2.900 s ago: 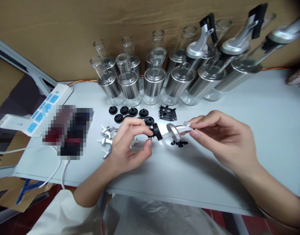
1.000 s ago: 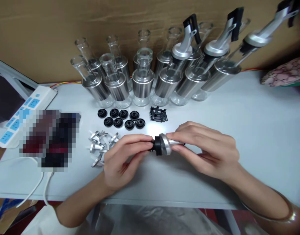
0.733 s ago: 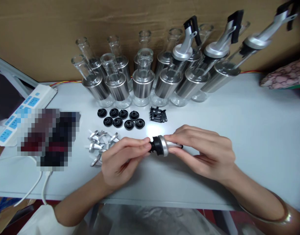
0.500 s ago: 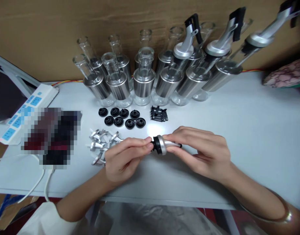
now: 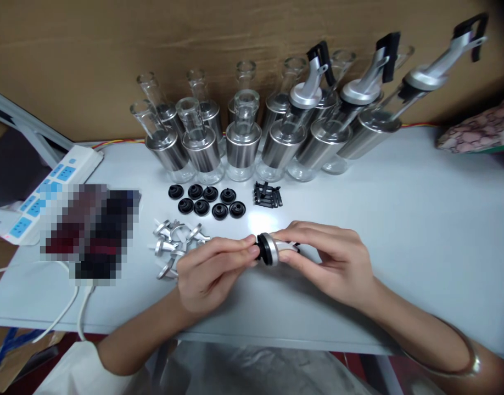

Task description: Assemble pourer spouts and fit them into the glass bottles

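Between my two hands is a bottle pourer (image 5: pixel 270 249), with a silver collar and spout and a black stopper, held level above the table. My left hand (image 5: pixel 214 269) pinches the black stopper end. The thumb and fingers of my right hand (image 5: pixel 336 263) grip the silver spout, and a black tip shows past them. Left of my left hand lies a pile of silver pourer spouts (image 5: pixel 165 247). Beyond it, several black stoppers (image 5: pixel 201 207) sit in two rows. To their right is a small group of black levers (image 5: pixel 267 195).
Glass bottles with steel sleeves (image 5: pixel 244 145) stand in rows at the back, three wearing pourers with black levers (image 5: pixel 307 94). At left lie a power strip (image 5: pixel 50 192), blurred-out dark devices (image 5: pixel 107 236) and white cables (image 5: pixel 84 310). A patterned bag (image 5: pixel 480 129) is at far right.
The pourer has turned slightly in my hands, so more of the collar's face shows. My right hand has shifted a little left. The whole view has moved slightly.
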Demonstrator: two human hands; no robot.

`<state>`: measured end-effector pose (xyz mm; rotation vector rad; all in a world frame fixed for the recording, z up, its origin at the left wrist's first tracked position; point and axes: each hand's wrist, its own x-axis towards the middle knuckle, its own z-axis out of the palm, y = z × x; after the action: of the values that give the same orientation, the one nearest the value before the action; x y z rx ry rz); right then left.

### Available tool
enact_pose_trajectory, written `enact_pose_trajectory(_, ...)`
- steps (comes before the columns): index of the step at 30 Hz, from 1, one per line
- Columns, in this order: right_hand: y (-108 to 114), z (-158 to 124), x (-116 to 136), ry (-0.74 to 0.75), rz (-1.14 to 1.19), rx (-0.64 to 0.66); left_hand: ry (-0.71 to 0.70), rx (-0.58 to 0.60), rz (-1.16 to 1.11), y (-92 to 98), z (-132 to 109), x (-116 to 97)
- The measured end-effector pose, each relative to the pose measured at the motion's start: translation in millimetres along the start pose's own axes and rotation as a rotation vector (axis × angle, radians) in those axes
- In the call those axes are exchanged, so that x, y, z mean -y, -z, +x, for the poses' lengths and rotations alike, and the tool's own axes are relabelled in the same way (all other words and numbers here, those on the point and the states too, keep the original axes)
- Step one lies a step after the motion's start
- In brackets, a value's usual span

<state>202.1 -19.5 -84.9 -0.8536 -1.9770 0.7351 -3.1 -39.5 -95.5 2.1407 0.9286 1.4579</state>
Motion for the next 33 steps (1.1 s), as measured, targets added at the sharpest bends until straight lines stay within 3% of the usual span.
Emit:
enact_pose_trajectory(4,1.6,3.1,2.3,-0.036,0.02,0.032,0.067,-0.117,-0.179,-7.1,-2.5,1.0)
enact_pose_trajectory(7,1.0,4.2,3.0,-0.016,-0.045,0.001,0.056,-0.148,-0.189,-10.9,-2.5,1.2)
enact_pose_trajectory(13,-6.1,-0.6,1.0,0.005,-0.098,0.034,0.065,-0.065,-0.071,-8.4,2.7,-0.2)
enact_pose_trajectory(20,1.1,-3.6,-0.6,0.215,-0.264,0.038,-0.041,0.044,-0.01,-8.4,2.6,0.5)
enact_pose_trajectory(33,2.6,2.9,0.3,0.242,-0.095,0.045,-0.045,0.129,-0.036,-5.3,1.9,7.1)
